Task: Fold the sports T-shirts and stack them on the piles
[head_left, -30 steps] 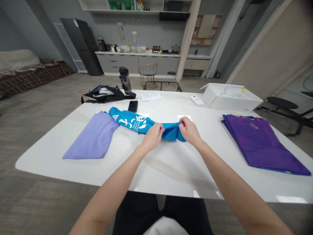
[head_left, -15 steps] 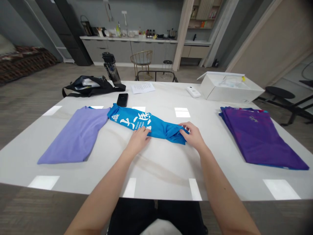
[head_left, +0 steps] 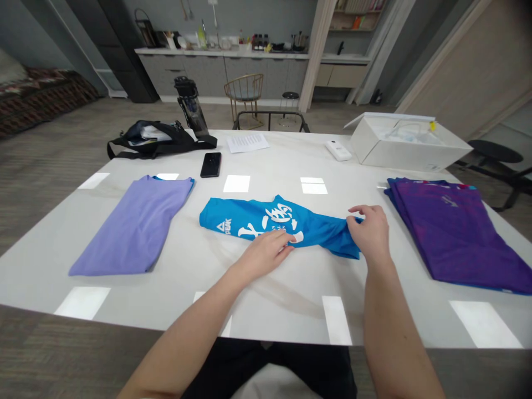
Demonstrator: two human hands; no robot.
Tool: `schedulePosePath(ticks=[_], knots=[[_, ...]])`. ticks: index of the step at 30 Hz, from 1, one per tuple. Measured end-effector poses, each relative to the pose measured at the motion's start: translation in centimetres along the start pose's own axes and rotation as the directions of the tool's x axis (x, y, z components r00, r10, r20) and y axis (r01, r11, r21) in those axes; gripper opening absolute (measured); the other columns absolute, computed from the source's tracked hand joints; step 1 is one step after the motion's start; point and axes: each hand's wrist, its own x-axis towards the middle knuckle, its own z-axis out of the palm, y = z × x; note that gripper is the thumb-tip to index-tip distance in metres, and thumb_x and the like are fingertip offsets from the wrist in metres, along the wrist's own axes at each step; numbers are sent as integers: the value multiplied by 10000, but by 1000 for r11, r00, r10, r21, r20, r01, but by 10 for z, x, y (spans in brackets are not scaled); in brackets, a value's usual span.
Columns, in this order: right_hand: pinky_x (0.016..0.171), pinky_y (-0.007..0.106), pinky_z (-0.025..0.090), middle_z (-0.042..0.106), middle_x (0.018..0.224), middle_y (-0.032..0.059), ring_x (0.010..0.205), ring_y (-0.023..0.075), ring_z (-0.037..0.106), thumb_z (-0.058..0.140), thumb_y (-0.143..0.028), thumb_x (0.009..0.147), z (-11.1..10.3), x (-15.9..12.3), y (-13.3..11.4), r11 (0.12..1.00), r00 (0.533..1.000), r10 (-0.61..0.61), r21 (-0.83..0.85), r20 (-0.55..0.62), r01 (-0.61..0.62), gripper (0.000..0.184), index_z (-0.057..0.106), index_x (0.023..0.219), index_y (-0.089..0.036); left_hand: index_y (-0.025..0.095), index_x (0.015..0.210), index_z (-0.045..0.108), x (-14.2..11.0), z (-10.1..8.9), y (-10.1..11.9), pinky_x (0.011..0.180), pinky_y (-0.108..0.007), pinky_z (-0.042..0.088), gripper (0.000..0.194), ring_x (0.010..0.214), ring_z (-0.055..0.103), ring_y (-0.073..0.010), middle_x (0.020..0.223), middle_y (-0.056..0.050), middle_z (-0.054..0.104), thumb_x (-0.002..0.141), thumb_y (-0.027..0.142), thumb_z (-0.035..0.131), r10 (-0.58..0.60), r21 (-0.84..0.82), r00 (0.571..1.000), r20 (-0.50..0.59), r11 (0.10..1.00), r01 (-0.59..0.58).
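Note:
A blue T-shirt (head_left: 236, 213) with white lettering lies folded into a long, narrow strip across the middle of the table. At its near edge, below the large white characters, my left hand (head_left: 268, 252) grips the fabric between fingers and thumb. My right hand (head_left: 372, 230) pinches the bunched right end, fingers curled round the cloth. To the left, apart from the strip, rests a folded lavender shirt (head_left: 133, 227) with a bit of blue showing behind its top edge. A folded purple shirt (head_left: 461, 233) lies to the right, on top of other blue cloth.
On the white table (head_left: 286, 310) are a black phone (head_left: 211, 164), a printed paper (head_left: 248, 142), a black waist bag (head_left: 158, 138), a dark bottle (head_left: 192, 108), a small white device (head_left: 338, 150) and an open white box (head_left: 409, 144). A chair (head_left: 270, 119) stands beyond the far edge.
Both hands have moved right and slightly nearer me, bringing the blue T-shirt along. Its left end now lies away from the lavender shirt and the phone.

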Motion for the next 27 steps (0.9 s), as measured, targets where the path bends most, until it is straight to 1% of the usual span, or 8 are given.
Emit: schedulePosePath(ticks=[4,7,13,18,19,22,24,27], knots=[[853,373,484,623,1003,76,874,230,608,593,-387,917,12,-13,-24,957,970,-223,210,101,198,308,704,1145,-213,208,1348,572,-11,-17,-28,901,-395,455,365,1076,610,-273,1139,-96,664,1022,363,518,-168,282,978,-120,939,196],[826,364,463,650,1021,86,928,249,620,631,-420,922,28,-25,-49,932,872,-355,200,337,302,356,694,1206,-214,184,1425,521,-16,-24,-52,892,-425,445,495,1093,590,-314,1184,-135,637,982,393,587,-285,415,947,-147,851,321],[653,284,359,616,753,5,696,155,544,626,-214,837,27,-35,-70,918,632,-396,263,666,297,71,695,841,-196,197,921,700,-15,-33,-48,804,-359,422,154,915,628,-240,944,-68,684,932,195,546,-307,345,951,47,898,273],[571,263,375,595,675,-22,622,144,521,716,-401,817,-13,-30,-62,893,246,-428,449,870,-37,194,712,847,-210,217,737,688,-25,-61,-21,587,-275,352,109,661,566,-144,716,17,629,826,222,625,-276,-10,902,333,955,296],[575,266,386,614,694,-12,634,153,538,720,-464,825,-16,-30,-62,891,248,-421,449,873,-68,262,729,891,-211,220,750,699,-26,-64,-18,570,-268,352,132,633,549,-137,683,22,604,849,272,628,-249,-76,895,370,952,296],[620,286,401,649,770,20,680,176,566,662,-566,880,-10,-34,-69,921,574,-329,390,750,18,441,729,1134,-213,227,976,735,-22,-58,-13,664,-271,436,251,717,594,-159,777,0,634,940,420,579,-215,-125,943,253,959,252],[653,294,399,653,815,41,720,187,570,649,-550,900,3,-40,-77,935,700,-321,333,638,126,473,702,1216,-202,217,1206,684,-17,-47,-17,835,-334,470,367,933,636,-224,987,-58,675,958,464,572,-256,51,965,52,966,253],[656,284,387,627,793,29,718,171,547,684,-459,887,14,-49,-86,879,580,-464,429,670,209,304,739,1016,-190,187,1324,616,-14,-34,-27,947,-419,444,480,1124,604,-307,1167,-129,648,929,459,636,-292,323,956,-40,901,289]])
